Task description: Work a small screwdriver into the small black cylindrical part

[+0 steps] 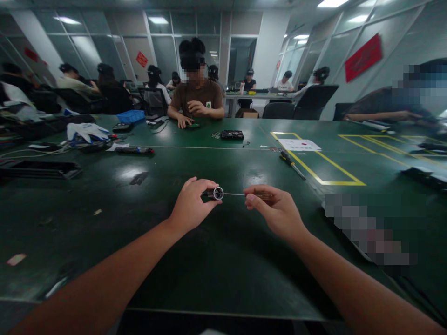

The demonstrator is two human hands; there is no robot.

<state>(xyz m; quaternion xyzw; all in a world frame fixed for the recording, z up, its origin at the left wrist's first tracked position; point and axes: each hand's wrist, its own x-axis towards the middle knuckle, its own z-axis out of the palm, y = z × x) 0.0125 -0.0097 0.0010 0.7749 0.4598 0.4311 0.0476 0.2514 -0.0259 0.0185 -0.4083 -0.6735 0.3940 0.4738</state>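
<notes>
My left hand (188,204) pinches a small dark cylindrical part (218,193) between thumb and fingers, its round silver-rimmed end facing me. In my right hand (277,207) is a thin screwdriver (234,194), the handle mostly covered by my fingers. Its narrow metal shaft points left and reaches the side of the cylindrical part; whether the tip sits in it or only touches it, I cannot tell. Both hands are held above the green table (209,260).
A yellow-and-black screwdriver (292,164) lies beyond my right hand, near a paper sheet (299,144). Farther off are a black device (232,135), a blue basket (131,116) and white gloves (85,133). A co-worker (195,97) sits opposite; a blurred-out object (363,228) is at right.
</notes>
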